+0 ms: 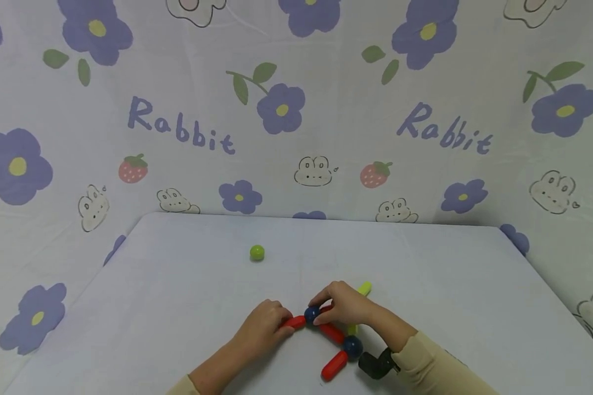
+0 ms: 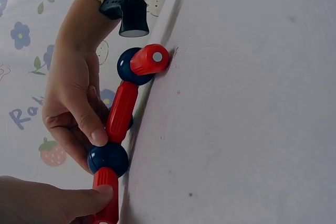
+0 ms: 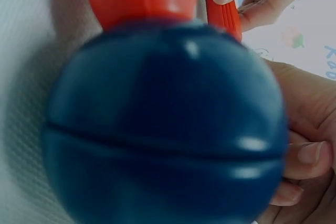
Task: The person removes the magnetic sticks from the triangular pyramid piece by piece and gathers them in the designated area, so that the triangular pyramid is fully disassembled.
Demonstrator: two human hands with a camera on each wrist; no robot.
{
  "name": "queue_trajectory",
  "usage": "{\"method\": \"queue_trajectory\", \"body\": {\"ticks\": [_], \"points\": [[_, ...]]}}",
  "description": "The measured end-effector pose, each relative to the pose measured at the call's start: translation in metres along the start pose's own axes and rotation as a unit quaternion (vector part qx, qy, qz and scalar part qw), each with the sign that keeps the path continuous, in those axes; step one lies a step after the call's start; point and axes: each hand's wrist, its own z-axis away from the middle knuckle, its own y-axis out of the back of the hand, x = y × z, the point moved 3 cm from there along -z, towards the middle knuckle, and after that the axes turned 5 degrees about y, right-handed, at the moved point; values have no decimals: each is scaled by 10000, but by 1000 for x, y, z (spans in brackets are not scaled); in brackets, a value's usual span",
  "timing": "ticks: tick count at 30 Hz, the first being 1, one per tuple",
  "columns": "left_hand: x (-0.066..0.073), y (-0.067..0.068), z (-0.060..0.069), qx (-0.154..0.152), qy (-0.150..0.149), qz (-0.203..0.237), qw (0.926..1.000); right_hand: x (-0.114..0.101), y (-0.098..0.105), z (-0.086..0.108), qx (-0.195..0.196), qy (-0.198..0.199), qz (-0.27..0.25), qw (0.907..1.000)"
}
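Note:
My left hand point(image 1: 263, 328) pinches a short red rod point(image 1: 296, 322) between thumb and fingers. That rod's end meets a dark blue ball point(image 1: 312, 314), which my right hand point(image 1: 345, 305) pinches from above. From this ball another red rod point(image 1: 332, 332) runs to a second blue ball point(image 1: 352, 346), from which a further red rod point(image 1: 334, 366) sticks out. In the left wrist view the linked red rods point(image 2: 122, 113) and blue balls point(image 2: 108, 159) form a chain. The near blue ball point(image 3: 168, 124) fills much of the right wrist view. Part of the build is hidden beneath my right hand.
A yellow-green rod point(image 1: 364, 288) shows behind my right hand. Farther back on the white table point(image 1: 425, 274) lies a green ball point(image 1: 257, 252). A black wrist camera point(image 1: 375, 364) sits close beside the second blue ball. A patterned cloth point(image 1: 326, 137) hangs behind the table.

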Motion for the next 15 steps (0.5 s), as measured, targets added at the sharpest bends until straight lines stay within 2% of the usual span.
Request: {"method": "queue_trajectory", "body": {"ticks": [10, 13, 15], "points": [[-2, 8, 2, 204, -487, -336, 9980, 1, 0, -1, -112, 49, 80, 9999], [-12, 10, 4, 189, -278, -356, 9988, 3, 3, 3, -60, -38, 148, 9999], [-21, 13, 8, 298, -80, -282, 9991, 2, 4, 5, -84, -63, 206, 9997]]}}
